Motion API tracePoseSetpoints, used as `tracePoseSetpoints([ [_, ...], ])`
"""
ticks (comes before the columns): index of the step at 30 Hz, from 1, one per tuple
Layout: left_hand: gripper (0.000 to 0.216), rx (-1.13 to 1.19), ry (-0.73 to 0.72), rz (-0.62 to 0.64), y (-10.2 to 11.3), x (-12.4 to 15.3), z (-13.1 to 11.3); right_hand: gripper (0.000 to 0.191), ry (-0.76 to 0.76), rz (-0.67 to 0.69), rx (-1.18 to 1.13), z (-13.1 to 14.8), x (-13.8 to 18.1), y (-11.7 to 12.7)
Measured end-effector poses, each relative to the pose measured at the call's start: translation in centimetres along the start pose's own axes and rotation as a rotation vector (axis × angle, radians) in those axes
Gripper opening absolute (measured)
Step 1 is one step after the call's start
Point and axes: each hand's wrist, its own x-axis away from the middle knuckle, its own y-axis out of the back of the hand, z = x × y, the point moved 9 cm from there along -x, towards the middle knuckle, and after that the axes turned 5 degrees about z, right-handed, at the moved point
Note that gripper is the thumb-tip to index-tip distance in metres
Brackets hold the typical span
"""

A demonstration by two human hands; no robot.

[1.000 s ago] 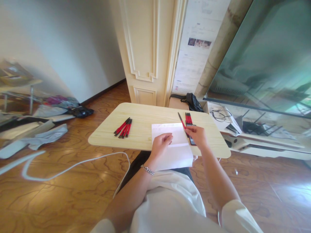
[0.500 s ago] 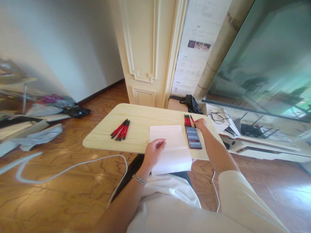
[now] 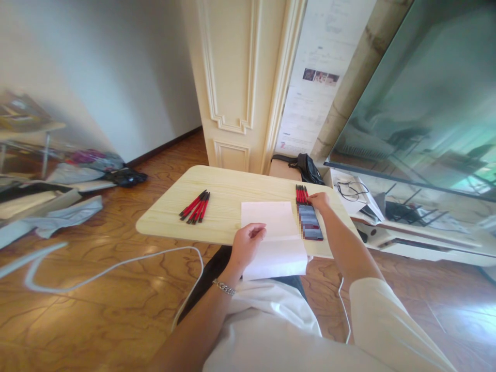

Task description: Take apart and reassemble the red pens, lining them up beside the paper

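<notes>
My left hand point(image 3: 250, 240) rests on a white sheet of paper point(image 3: 279, 243) that overhangs the near edge of the light wooden table point(image 3: 228, 181), with its fingers curled on the fold. My right hand point(image 3: 320, 200) reaches to the far right, and its fingertips are at the right side of a row of red and black pens point(image 3: 301, 194). Whether it still grips the outermost pen is not clear. A dark phone point(image 3: 310, 223) lies between the paper and my right forearm. A second bunch of red and black pens point(image 3: 196, 205) lies to the left.
A white cable point(image 3: 116, 266) loops over the wooden floor on the left. Clothes and boxes point(image 3: 62, 206) lie further left. A black bag point(image 3: 308, 166) sits behind the table. A low white stand with cables and a router point(image 3: 403, 212) is on the right.
My right hand carried one pen from beside the paper to the far row and laid it alongside the others, uncovering the phone. My left hand stayed on the paper.
</notes>
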Motion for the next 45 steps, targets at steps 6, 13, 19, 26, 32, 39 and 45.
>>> tracePoseSetpoints([
  [6,0.029,0.014,-0.010,-0.003,-0.1,0.0,0.3,0.027,0.006,-0.009,0.013,0.1,0.2,-0.1],
  [13,0.026,0.023,-0.022,-0.013,-0.1,0.0,0.4,0.027,-0.003,-0.020,0.005,0.4,0.8,0.1],
  [19,0.028,-0.052,-0.027,-0.017,0.4,0.1,0.0,0.030,-0.011,-0.041,-0.018,0.9,1.8,0.8],
  [26,0.026,-0.590,-0.027,-0.158,8.3,-1.1,-1.2,0.047,0.098,-0.210,-0.161,4.3,6.8,3.1],
  [32,0.029,-1.072,0.217,-0.283,16.6,-1.9,-0.5,0.055,0.317,-0.138,-0.443,8.7,16.2,1.1],
  [39,0.036,-1.198,0.386,-0.260,17.8,-2.5,0.3,0.048,0.371,0.000,-0.502,10.7,21.9,-1.3],
  [45,0.041,-1.235,0.395,-0.208,17.5,-3.6,0.8,0.047,0.347,0.028,-0.527,9.8,22.4,-2.2],
])
